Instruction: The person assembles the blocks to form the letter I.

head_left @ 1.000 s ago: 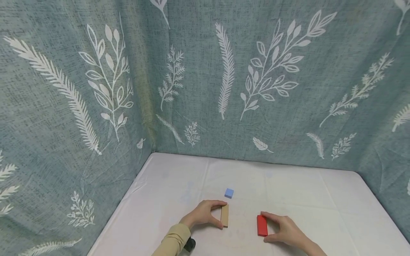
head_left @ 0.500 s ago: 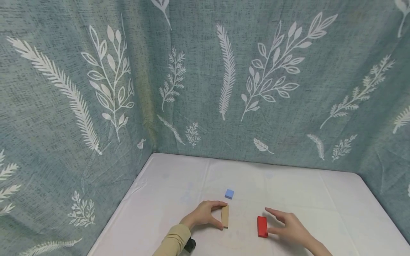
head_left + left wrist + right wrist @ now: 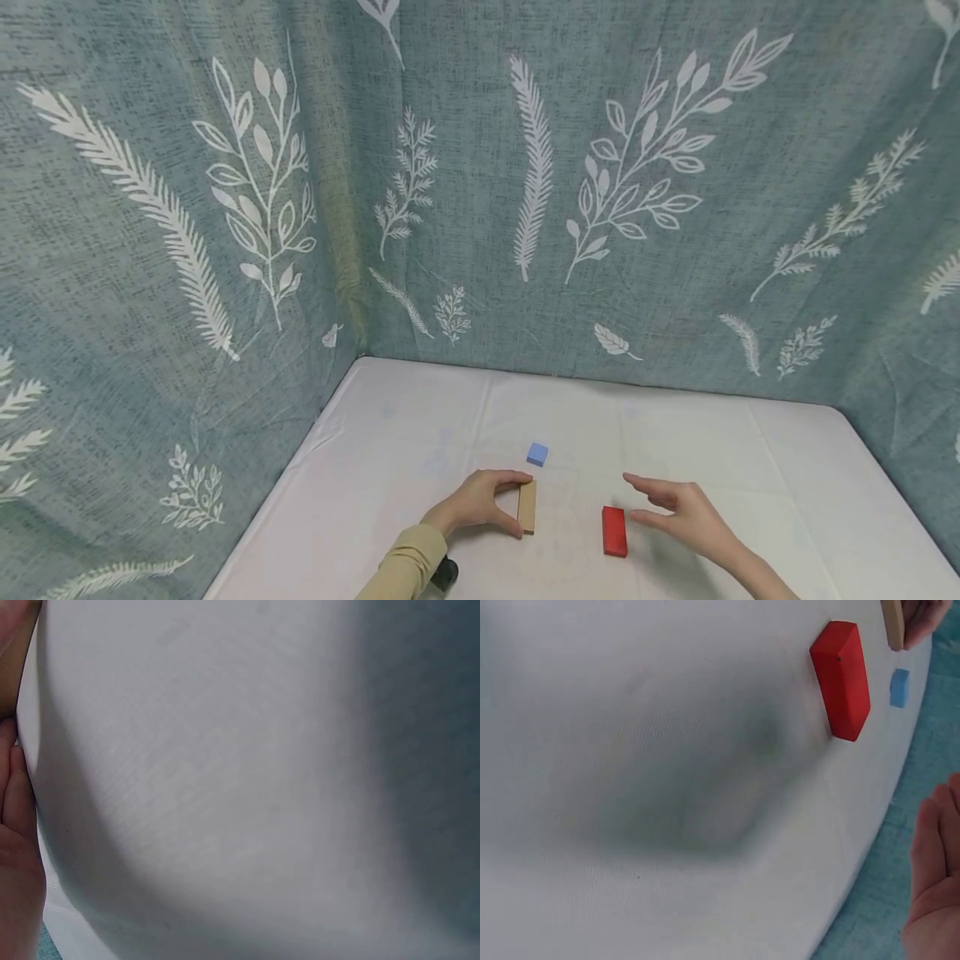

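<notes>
My left hand (image 3: 478, 502) pinches a tan wooden block (image 3: 527, 507) by its two ends, thumb at the near end and fingers at the far end. In the left wrist view only a dark strip of that block (image 3: 16, 667) shows at the left edge. A red rectangular block (image 3: 614, 532) lies on the table to the right of it. My right hand (image 3: 684, 512) hovers just right of the red block, apart from it, with thumb and fingers spread. A small blue block (image 3: 537, 454) lies beyond the tan one, touched by neither hand.
A white cloth covers the table (image 3: 720, 450). Teal curtains (image 3: 465, 167) with white leaf prints hang along its back and sides. A small black object (image 3: 446, 573) sits at my left wrist, below the sleeve (image 3: 405, 562).
My right hand has let go of the red block and moved up and to the right, away from it. The left hand and the tan block have stayed in place.
</notes>
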### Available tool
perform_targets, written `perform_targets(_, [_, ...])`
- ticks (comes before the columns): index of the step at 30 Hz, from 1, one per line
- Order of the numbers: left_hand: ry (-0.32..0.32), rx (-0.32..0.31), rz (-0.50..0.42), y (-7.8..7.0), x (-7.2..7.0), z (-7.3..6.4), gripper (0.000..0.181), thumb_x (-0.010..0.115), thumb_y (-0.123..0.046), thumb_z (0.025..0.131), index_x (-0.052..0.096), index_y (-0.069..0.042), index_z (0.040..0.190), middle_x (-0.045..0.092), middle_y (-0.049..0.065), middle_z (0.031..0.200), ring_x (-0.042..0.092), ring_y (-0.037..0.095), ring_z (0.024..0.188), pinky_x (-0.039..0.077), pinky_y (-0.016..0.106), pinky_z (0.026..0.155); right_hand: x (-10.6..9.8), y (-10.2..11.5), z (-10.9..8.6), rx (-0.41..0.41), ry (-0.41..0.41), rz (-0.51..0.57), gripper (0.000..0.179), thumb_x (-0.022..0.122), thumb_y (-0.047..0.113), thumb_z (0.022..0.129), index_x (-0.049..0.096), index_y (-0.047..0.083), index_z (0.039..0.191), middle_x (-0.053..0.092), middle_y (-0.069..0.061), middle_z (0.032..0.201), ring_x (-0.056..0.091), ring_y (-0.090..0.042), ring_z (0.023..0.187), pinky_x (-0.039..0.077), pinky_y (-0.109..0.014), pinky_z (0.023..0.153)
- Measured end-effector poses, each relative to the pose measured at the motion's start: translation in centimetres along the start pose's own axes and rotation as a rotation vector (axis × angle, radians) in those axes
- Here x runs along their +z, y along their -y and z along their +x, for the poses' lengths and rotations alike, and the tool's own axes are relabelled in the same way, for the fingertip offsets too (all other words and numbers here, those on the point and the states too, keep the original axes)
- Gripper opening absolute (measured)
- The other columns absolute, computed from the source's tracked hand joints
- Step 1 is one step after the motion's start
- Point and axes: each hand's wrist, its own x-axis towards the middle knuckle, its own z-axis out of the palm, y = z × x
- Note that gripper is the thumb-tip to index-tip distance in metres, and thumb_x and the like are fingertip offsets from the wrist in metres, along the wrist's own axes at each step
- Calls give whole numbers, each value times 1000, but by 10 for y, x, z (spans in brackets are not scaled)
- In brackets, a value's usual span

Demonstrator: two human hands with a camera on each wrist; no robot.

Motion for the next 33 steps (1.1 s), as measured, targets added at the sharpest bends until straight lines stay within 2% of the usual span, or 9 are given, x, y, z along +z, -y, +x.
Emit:
perform_targets(5, [5, -7, -5, 0, 1, 0, 73, 87, -17, 65, 57, -11, 131, 56, 4, 136, 49, 21, 130, 39, 27, 111, 5, -3, 1, -2, 36, 31, 51, 71, 35, 82, 63, 4, 123, 65, -15, 121, 63, -14, 112, 57, -33, 88])
perform_targets(13, [-4, 0, -28, 1, 2, -3, 71, 87, -15, 65, 57, -11, 130, 57, 5, 135, 50, 22, 130, 39, 26, 111, 15, -8, 2, -9, 129, 44, 44, 72, 34, 82, 69, 6, 115, 70, -11, 113, 66, -17, 106, 59, -37, 84])
perform_targets(17, [-4, 54, 3, 2, 2, -4, 71, 86, -19, 66, 57, -9, 130, 58, 7, 134, 52, 21, 128, 41, 28, 109, 20, -12, 2, -2, 145, 38, 40, 73, 34, 81, 71, 8, 111, 72, -9, 109, 68, -13, 102, 59, -37, 82])
perform_targets(20, [-4, 71, 14, 3, 2, -5, 71, 86, -21, 67, 57, -8, 130, 58, 8, 134, 52, 21, 128, 42, 30, 109, 23, -17, 1, -1, 141, 36, 38, 73, 34, 81, 72, 9, 109, 72, -9, 108, 68, -9, 101, 59, -36, 82])
perform_targets(23, [-2, 34, 8, 2, 3, -4, 72, 86, -20, 66, 57, -10, 131, 57, 5, 135, 51, 19, 129, 41, 28, 110, 25, -20, 0, 3, 140, 37, 37, 73, 34, 81, 73, 9, 108, 72, -9, 107, 67, -4, 99, 60, -34, 81])
perform_targets(24, [0, 5, -13, 1, 3, -3, 72, 87, -18, 66, 57, -11, 131, 57, 4, 136, 50, 19, 130, 39, 28, 111, 25, -20, 0, 6, 138, 40, 37, 73, 34, 81, 73, 9, 108, 72, -9, 107, 67, -4, 99, 60, -34, 81])
perform_targets(26, [-3, -15, -16, 1, 3, -2, 72, 87, -17, 65, 57, -12, 130, 57, 3, 136, 49, 20, 130, 39, 26, 111, 26, -20, -1, 14, 136, 45, 37, 73, 33, 81, 73, 8, 108, 72, -10, 107, 67, -5, 99, 60, -33, 80])
perform_targets(31, [-3, -17, -27, -1, 1, -1, 72, 87, -15, 65, 57, -11, 130, 57, 5, 136, 49, 22, 131, 39, 27, 111, 30, -20, -4, 32, 113, 37, 36, 75, 31, 79, 73, 7, 106, 72, -12, 105, 68, -12, 98, 60, -27, 77])
perform_targets(33, [-2, -18, -24, -2, 1, -1, 73, 87, -16, 65, 57, -11, 131, 56, 4, 137, 48, 22, 131, 38, 27, 112, 31, -22, -5, 33, 94, 22, 36, 75, 32, 79, 74, 8, 106, 73, -10, 104, 67, -8, 97, 59, -23, 76])
